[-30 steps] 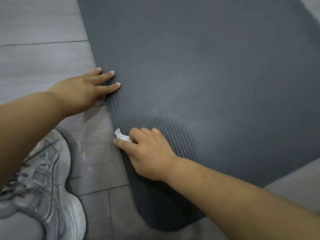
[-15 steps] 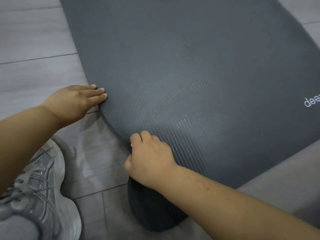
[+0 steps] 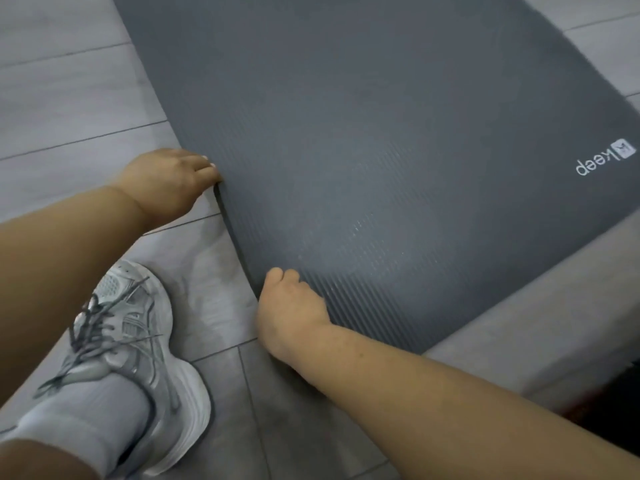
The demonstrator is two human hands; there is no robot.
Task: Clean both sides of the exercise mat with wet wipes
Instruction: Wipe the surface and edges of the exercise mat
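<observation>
Mat (image 3: pixel 381 150) is lying ribbed side up on the tiled floor (image 3: pixel 69 98). Left hand (image 3: pixel 169 181) is gripping its left edge, fingers bent over the top. Right hand (image 3: pixel 291 306) is clutching the same edge nearer the camera, fingers curled. Shoe (image 3: pixel 138 341) is resting on the floor nearby.

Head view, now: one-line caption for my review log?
Left hand and right hand grip the grey exercise mat's curling side edge, sneaker alongside.
</observation>
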